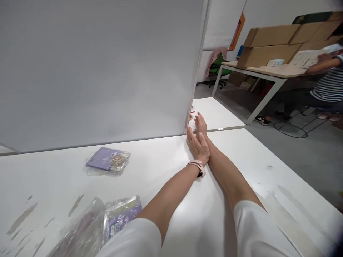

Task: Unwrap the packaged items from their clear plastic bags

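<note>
White sleeves (257, 228) lie nearest. The left hand (198, 145), fingers extended together, is at the edge of the grey panel (107, 71); the right hand (200, 125), loosely spread, reaches past it.

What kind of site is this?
Probably a packing workroom or shared office: cardboard boxes stacked on a desk, plastic-wrapped items on a white table, and an office chair behind.

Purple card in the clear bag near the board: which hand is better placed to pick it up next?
Left, most likely. The left hand is nearer the purple card, its arm on that side; the right hand reaches past the edge of the board.
</note>
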Demonstrator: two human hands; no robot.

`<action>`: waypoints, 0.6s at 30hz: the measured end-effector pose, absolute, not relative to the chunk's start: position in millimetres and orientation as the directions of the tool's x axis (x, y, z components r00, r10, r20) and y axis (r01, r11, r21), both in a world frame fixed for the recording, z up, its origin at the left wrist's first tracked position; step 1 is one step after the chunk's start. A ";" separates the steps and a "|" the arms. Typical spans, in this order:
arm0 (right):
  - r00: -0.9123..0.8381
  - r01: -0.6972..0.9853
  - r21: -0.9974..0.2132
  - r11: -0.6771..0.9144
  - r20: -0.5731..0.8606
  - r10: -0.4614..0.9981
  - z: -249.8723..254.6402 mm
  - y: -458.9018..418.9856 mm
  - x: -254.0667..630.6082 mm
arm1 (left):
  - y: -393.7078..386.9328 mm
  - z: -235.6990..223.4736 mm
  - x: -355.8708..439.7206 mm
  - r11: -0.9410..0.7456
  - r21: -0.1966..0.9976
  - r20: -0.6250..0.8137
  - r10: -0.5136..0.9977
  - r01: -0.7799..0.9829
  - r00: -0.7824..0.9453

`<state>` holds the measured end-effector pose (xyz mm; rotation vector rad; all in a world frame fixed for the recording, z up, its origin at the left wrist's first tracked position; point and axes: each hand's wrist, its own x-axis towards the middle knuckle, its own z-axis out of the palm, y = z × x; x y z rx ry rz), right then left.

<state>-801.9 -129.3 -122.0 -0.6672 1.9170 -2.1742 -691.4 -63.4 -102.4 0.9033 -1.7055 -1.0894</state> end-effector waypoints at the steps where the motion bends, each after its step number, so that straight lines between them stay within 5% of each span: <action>1: -0.918 -0.110 -0.976 -0.186 0.171 -0.358 -122.9 -108.9 -791.8 | -63.7 -100.7 -690.2 0.342 0.932 0.284 -0.896 -0.121 -0.341; 6: -0.976 0.027 -0.955 -0.296 0.039 -0.213 -127.5 2.1 -716.1 | -57.9 -77.6 -669.6 0.250 0.941 0.089 -0.833 -0.229 -0.546; 11: -0.983 -0.006 -0.983 -0.181 0.039 -0.180 -115.5 46.4 -663.2 | -54.5 -15.9 -591.7 0.198 0.900 -0.212 -0.581 -0.389 -0.786; 13: -0.978 -0.039 -0.993 -0.116 0.062 -0.199 -112.5 45.3 -639.2 | -63.4 16.3 -533.8 0.319 0.891 -0.163 -0.439 -0.323 -0.883; 15: -0.944 -0.045 -0.996 -0.072 0.066 -0.323 -111.2 43.4 -601.1 | -74.1 43.7 -459.2 0.449 0.886 0.031 -0.306 -0.116 -0.951; 18: -0.725 -0.168 -0.986 0.023 0.107 -0.681 -107.6 47.4 -522.5 | -80.6 52.6 -330.5 0.512 0.852 0.159 -0.451 -0.108 -0.878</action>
